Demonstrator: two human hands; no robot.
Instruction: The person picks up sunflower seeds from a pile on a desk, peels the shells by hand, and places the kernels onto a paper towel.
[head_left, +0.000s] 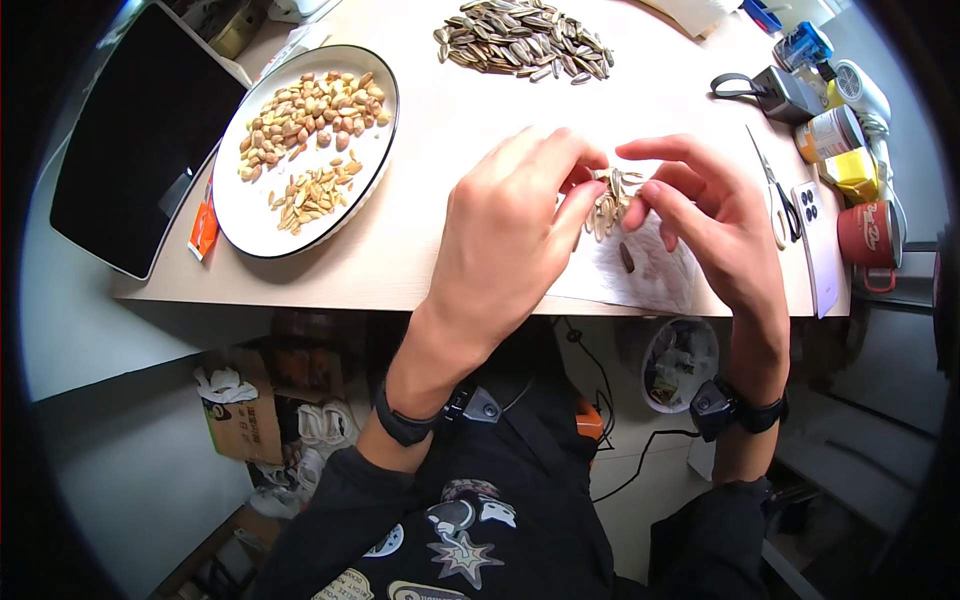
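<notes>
My left hand (510, 210) is over a paper tissue (660, 266), its thumb and fingertips bent close together. Whether a seed is pinched there is hidden. My right hand (705, 199) faces it from the other side, fingers apart and nothing visible between them. Below the fingertips lie split sunflower seed shells (604, 214), with one dark whole-looking seed (627, 257) nearer me on the tissue. Farther back is a heap of striped sunflower seeds (525, 37). To the left, a white dark-rimmed plate (251, 214) holds shelled peanuts (315, 112) and a smaller group of peeled kernels (315, 196).
At the left are a dark-screened tablet or monitor (142, 135) and an orange packet (204, 225). Scissors (780, 187), a phone (816, 247), a red mug (870, 234), a tin (829, 133) and a black strapped device (787, 94) line the right. A waste bin (714, 352) stands below the table edge.
</notes>
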